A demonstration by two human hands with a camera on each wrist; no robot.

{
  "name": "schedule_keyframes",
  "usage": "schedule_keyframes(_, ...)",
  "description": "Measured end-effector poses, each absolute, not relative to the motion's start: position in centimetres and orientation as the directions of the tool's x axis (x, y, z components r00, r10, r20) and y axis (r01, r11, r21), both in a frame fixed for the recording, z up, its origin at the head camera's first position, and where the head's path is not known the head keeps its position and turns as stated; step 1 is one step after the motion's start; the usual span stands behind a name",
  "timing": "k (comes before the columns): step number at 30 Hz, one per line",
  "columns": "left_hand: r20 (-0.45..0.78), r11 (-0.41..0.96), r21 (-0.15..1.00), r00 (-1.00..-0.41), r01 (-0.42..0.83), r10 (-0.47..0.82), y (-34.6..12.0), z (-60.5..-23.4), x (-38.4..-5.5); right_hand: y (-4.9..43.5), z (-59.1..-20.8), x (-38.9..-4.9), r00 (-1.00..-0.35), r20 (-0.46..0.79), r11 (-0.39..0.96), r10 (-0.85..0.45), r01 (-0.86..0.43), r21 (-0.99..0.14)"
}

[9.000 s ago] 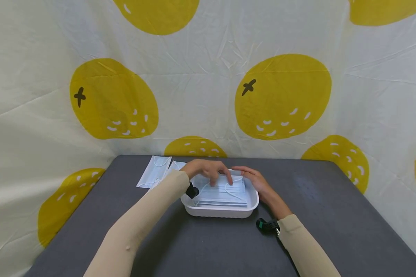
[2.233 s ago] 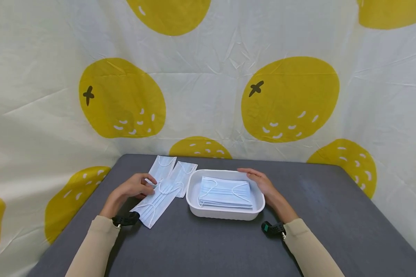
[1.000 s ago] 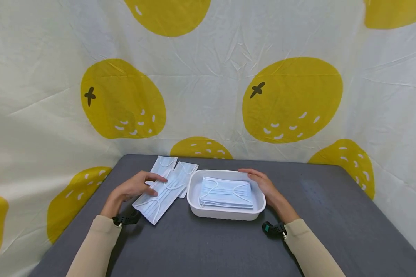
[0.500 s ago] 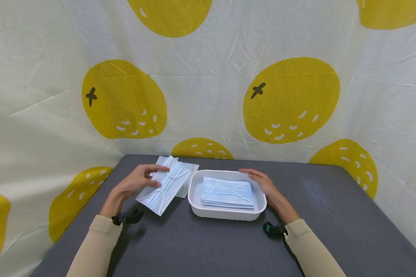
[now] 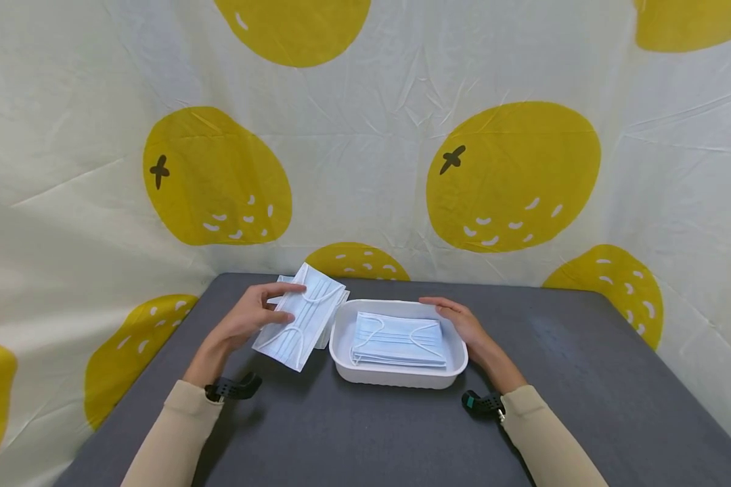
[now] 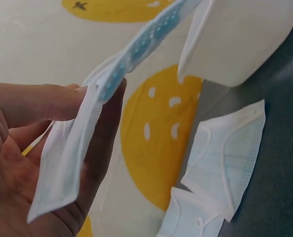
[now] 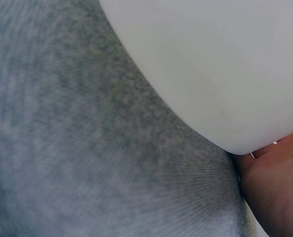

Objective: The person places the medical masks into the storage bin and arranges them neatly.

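Between thumb and fingers, my left hand (image 5: pixel 252 316) pinches a light-blue face mask (image 5: pixel 303 318), raised and tilted left of the white plastic container (image 5: pixel 396 379). In the left wrist view the held mask (image 6: pixel 67 163) appears nearly edge-on, with the thumb on one side and fingers on the other. Two more masks lie behind it on the table, mostly covered in the head view; the left wrist view shows these loose masks (image 6: pixel 230 153). My right hand (image 5: pixel 466 328) rests against the container's back right corner, its fingers extended along the rim. A stack of folded masks (image 5: pixel 398 339) lies inside.
The dark grey table (image 5: pixel 365 439) reaches back to a white curtain (image 5: pixel 359 169) with large yellow fruit prints. Black straps with small cameras sit on both wrists, such as the left wrist camera (image 5: pixel 234 387).
The left hand has left the container, picked up a mask from the table on the left, lifted it and moved it slightly right. The right hand has stayed at the container's corner.
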State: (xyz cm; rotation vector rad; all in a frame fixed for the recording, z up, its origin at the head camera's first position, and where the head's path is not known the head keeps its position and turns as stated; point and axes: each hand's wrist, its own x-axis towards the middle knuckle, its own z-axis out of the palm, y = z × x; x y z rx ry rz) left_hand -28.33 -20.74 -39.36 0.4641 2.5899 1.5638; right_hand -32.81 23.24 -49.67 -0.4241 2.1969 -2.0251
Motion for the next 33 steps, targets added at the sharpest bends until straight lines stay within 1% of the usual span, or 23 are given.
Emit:
schedule_keyframes(5, 0.100, 0.396, 0.893, -0.951, 0.215, 0.291, -19.9, -39.3, -28.0, 23.1, -49.5, -32.7, -0.953, 0.102, 0.083, -0.285, -0.131, -0.988)
schedule_keyframes(14, 0.125, 0.342, 0.909, -0.938, 0.239, 0.323, -17.7, -39.2, -28.0, 23.6, -49.7, -32.7, -0.956, 0.092, 0.083, -0.280, -0.120, -0.989)
schedule_keyframes(19, 0.146, 0.353, 0.896, -0.930, 0.268, 0.336, -16.2, -38.9, -28.2, 23.6, -49.8, -32.6, -0.957, 0.086, 0.085, -0.277, -0.114, -0.990)
schedule_keyframes(24, 0.170, 0.369, 0.879, -0.922, 0.301, 0.348, -14.6, -38.3, -28.8, 23.4, -49.6, -32.7, -0.954, 0.105, 0.091, -0.281, -0.135, -0.987)
schedule_keyframes(30, 0.190, 0.344, 0.872, -0.890, 0.347, 0.414, -12.5, -38.1, -29.9, 23.3, -49.5, -32.7, -0.953, 0.115, 0.074, -0.280, -0.140, -0.987)
schedule_keyframes(33, 0.171, 0.349, 0.871, -0.880, 0.345, 0.443, -11.4, -37.9, -30.3, 23.3, -49.5, -32.7, -0.951, 0.121, 0.086, -0.284, -0.151, -0.985)
